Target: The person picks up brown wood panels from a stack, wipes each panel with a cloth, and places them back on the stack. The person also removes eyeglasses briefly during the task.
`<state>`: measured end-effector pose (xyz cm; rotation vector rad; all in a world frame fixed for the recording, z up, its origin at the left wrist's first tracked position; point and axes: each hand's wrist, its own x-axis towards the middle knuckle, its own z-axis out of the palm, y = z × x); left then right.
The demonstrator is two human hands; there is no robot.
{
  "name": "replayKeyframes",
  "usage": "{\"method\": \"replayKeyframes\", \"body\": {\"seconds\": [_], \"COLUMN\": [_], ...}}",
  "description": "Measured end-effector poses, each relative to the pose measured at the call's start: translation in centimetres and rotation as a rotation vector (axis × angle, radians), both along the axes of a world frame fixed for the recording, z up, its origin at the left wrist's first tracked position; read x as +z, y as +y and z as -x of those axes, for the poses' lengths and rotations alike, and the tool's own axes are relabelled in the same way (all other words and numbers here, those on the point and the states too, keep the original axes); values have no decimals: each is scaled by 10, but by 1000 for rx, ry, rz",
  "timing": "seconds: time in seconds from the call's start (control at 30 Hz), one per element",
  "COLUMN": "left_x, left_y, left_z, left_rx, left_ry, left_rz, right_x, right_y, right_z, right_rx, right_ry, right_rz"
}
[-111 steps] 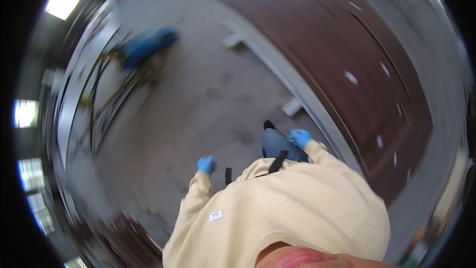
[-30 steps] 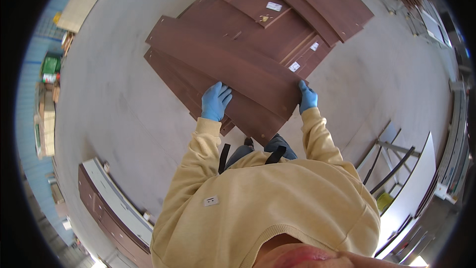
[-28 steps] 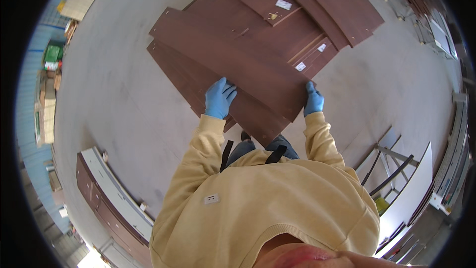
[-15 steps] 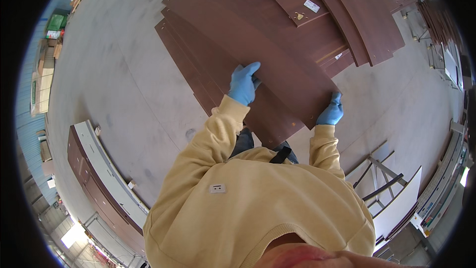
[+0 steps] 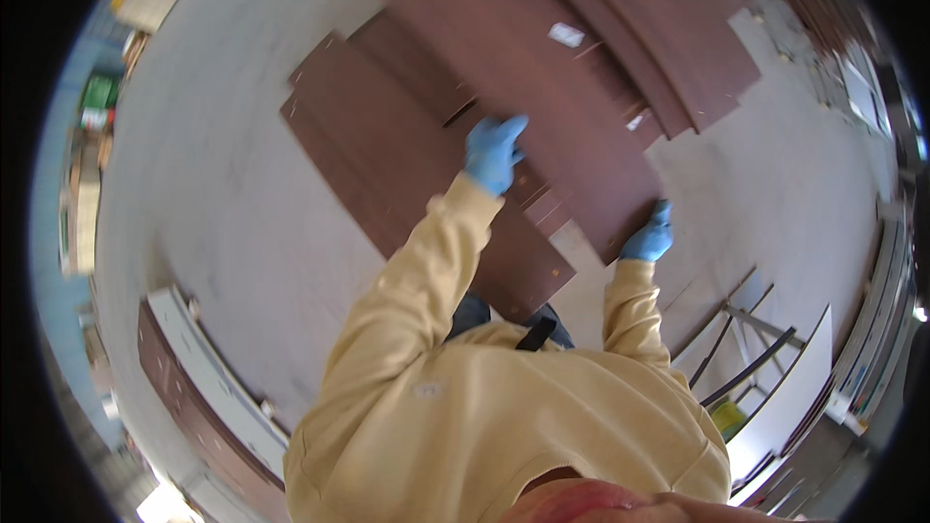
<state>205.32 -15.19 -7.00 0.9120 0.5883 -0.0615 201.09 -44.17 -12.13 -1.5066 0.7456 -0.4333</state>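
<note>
Grey concrete floor (image 5: 223, 203) fills most of the view, with dark brown wood-veneer panels spread across its far middle and right. Several long panels lie overlapped in a loose fan (image 5: 620, 29), a few with small white labels, which suggests they are laid out flat so each can be reached.

Both hands wear blue gloves, and both arms are in pale yellow sleeves. The left hand (image 5: 494, 150) is stretched far forward, fingers spread and palm pressed flat on top of one brown panel (image 5: 542, 107); it does not pinch anything, it seems to steady the sheet from above. The right hand (image 5: 647, 237) is nearer and to the right, curled round the near right corner of that same panel, fingers closed on its edge. One hand on the face and one on the corner looks like a way to keep a wide, thin sheet from flexing or sliding. The panel sits on top of the others, its near end just above a lower panel (image 5: 407, 184) that reaches toward the person.

At the near left lies a long brown piece with a white edge (image 5: 208, 368). At the near right stands a metal frame (image 5: 746, 349) beside a pale board (image 5: 790, 383). Shelving at the far left rim is too blurred to tell apart.
</note>
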Motion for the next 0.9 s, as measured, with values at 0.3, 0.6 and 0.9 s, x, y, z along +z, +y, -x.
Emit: {"method": "replayKeyframes", "body": {"seconds": [0.3,0.6,0.9], "left_x": [0,-36,-43], "left_y": [50,66,70], "left_z": [128,182,187], "left_rx": [43,148,200], "left_ry": [164,209,260], "left_rz": [-121,-65,-141], "right_x": [11,-9,-17], "right_y": [46,50,-83], "right_z": [107,144,44], "right_rx": [134,235,531], "right_ry": [80,332,402], "right_rz": [-270,-11,411]}}
